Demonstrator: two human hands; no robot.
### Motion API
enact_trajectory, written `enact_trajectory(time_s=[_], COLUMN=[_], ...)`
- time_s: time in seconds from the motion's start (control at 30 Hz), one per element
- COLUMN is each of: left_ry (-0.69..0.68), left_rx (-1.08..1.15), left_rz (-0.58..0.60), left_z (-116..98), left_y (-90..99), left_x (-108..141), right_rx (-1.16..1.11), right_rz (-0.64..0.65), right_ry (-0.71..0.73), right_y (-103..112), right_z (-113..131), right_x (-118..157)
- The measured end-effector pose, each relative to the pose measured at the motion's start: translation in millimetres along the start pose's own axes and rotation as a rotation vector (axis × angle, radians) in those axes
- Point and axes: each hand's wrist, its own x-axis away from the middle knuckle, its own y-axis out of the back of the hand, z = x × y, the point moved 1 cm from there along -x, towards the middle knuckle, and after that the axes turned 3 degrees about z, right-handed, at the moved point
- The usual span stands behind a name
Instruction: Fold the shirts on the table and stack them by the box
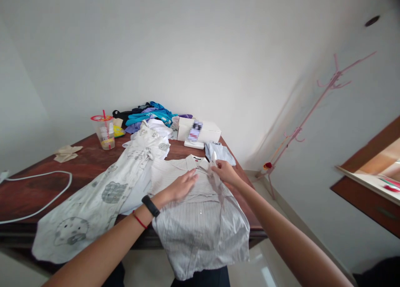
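A pale striped shirt [193, 220] lies spread on the dark wooden table [90, 162], its collar toward the wall and its lower part hanging over the front edge. My right hand [225, 171] pinches the shirt near its right shoulder and lifts a fold there. Over the shirt's upper front is my left hand [184, 185], fingers stretched out and a little blurred; whether it presses on the cloth I cannot tell. Left of the shirt, a white garment with grey cartoon animals [114, 191] runs across the table and droops over the front edge.
Behind lie a heap of blue, purple and black clothes [153, 114], a white box [209, 130] and a folded light-blue cloth [220, 152]. A plastic cup with a straw [105, 132] and a white cable [67, 187] are at left. A pink coat stand [306, 118] leans rightward in view.
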Motion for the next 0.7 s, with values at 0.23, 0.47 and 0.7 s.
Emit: enact_trajectory(time_s=[0.23,0.47,0.7], left_ry=[0.371,0.431,0.410], left_rx=[0.946,0.802,0.743], left_rz=[0.126,0.035,0.023], left_z=[-10.9,15.3,20.6], left_y=[-17.2,-25.7,-29.7], left_x=[-30.3,-57.2,-59.8], right_rx=[0.101,0.122,0.191], right_rz=[0.118,0.239,0.544], right_ry=[-0.005,-0.037,-0.058], right_y=[-48.1,-45.6,13.4], right_z=[31.7,30.6,13.4], right_x=[-0.8,33.9,124.3])
